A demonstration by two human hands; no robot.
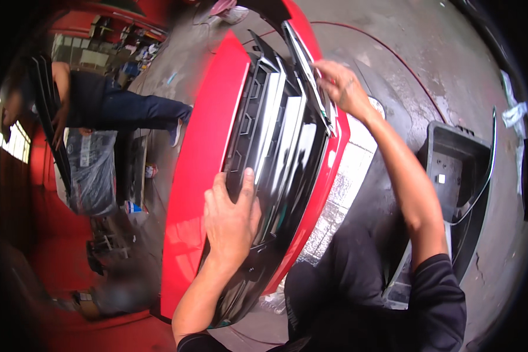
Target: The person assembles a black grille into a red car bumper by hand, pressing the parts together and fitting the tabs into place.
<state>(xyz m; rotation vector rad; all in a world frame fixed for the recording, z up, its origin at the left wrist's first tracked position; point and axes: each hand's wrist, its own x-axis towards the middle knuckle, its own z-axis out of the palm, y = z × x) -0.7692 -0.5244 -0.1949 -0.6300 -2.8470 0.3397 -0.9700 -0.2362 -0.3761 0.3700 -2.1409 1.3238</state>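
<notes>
A red car bumper (200,170) stands before me, with a glossy black grille (276,193) set into it. Bright chrome bars run along the grille. My left hand (232,220) rests on the grille's left side, fingers stretched out and apart, holding nothing. Toward the far right end, my right hand (341,88) has its bent fingers closed at the edge of a long chrome-edged trim strip (306,73). That strip lies at an angle along the bumper's right inner edge. The fingertips' far side is partly hidden behind the strip.
Silvery wrapping (349,182) lies under the bumper's right side. A black plastic bin (452,167) with a thin curved strip (491,158) sits at right. A red hose (387,44) crosses the floor. At left a person (120,105) holds long black slatted parts (47,111).
</notes>
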